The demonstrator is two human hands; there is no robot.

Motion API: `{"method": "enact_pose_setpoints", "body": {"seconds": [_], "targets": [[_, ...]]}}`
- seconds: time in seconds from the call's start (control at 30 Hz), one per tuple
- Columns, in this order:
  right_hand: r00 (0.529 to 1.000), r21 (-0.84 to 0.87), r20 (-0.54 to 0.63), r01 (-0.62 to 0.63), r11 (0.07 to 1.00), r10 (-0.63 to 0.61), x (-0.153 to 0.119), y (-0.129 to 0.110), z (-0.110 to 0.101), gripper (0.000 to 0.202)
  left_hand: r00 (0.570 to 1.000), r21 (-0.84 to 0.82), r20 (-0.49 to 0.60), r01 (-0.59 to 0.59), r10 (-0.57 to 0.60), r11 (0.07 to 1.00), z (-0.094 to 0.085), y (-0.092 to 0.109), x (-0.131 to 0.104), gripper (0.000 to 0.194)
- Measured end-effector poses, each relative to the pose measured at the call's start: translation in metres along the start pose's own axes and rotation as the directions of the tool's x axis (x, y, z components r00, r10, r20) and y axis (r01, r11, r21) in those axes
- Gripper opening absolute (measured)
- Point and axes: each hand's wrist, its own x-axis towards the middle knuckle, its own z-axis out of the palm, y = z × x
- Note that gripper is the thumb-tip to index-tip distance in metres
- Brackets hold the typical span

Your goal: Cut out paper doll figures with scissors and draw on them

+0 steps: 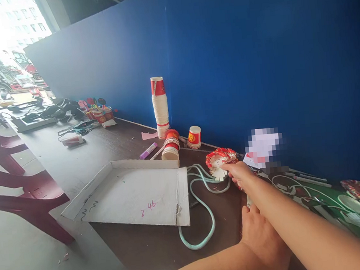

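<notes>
My right hand (240, 175) reaches forward. Its thumb and fingers are pinched on a paper cup (217, 162) cut into strips, with red-and-white curled edges. Closer to me, my left hand (263, 237) is closed beneath my right forearm. A small pale piece shows above its fingers, but what it grips I cannot make out. To the left of the cut cup, a loop of light green cord (213, 220) lies on the dark table.
A shallow white cardboard tray (110, 200) lies left of the cord. Behind it are a tall paper cup stack (160, 109), tipped cups (170, 152), an upside-down cup (194, 136) and a purple glue stick (149, 150). A blue partition (255, 61) borders the table; a green mat (330, 199) holds clutter.
</notes>
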Motion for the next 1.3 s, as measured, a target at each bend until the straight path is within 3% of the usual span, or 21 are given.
{"method": "enact_pose_setpoints", "body": {"seconds": [0.13, 0.33, 0.47, 0.63, 0.83, 1.03, 1.17, 1.3], "targets": [[0.982, -0.022, 0.108, -0.153, 0.988, 0.155, -0.008, -0.006, -0.008, 0.035, 0.999, 0.049, 0.016, -0.036, 0.035, 0.998, 0.007, -0.002, 0.002, 0.052], [0.972, -0.01, 0.186, -0.147, 0.989, 0.146, -0.019, -0.01, -0.01, 0.034, 1.0, 0.071, -0.014, -0.023, 0.024, 0.997, 0.005, -0.001, 0.001, 0.05], [0.977, -0.028, 0.194, -0.089, 0.996, 0.093, -0.024, -0.013, -0.012, 0.028, 0.999, 0.104, -0.028, -0.035, 0.038, 0.994, 0.003, -0.001, 0.0, 0.048], [0.981, -0.165, 0.193, 0.052, 0.985, -0.019, -0.027, -0.015, -0.03, 0.023, 0.999, 0.137, 0.032, -0.011, 0.007, 0.991, 0.01, -0.004, 0.002, 0.046], [0.966, -0.362, 0.045, 0.254, 0.897, -0.255, -0.016, -0.03, -0.051, 0.019, 0.998, 0.188, 0.056, 0.02, -0.031, 0.982, 0.017, -0.005, 0.004, 0.05], [0.95, -0.448, 0.078, 0.306, 0.84, -0.304, -0.017, -0.032, -0.033, 0.032, 0.996, 0.164, 0.082, 0.006, -0.02, 0.986, 0.008, -0.004, 0.002, 0.043], [0.954, -0.42, 0.056, 0.29, 0.86, -0.294, -0.017, -0.021, -0.018, 0.031, 0.999, 0.127, 0.037, 0.003, -0.008, 0.992, 0.003, -0.003, 0.003, 0.049], [0.963, -0.338, 0.091, 0.27, 0.902, -0.254, -0.015, -0.014, -0.016, 0.024, 0.999, 0.114, 0.042, -0.017, 0.012, 0.993, 0.005, -0.004, 0.004, 0.051]]}}
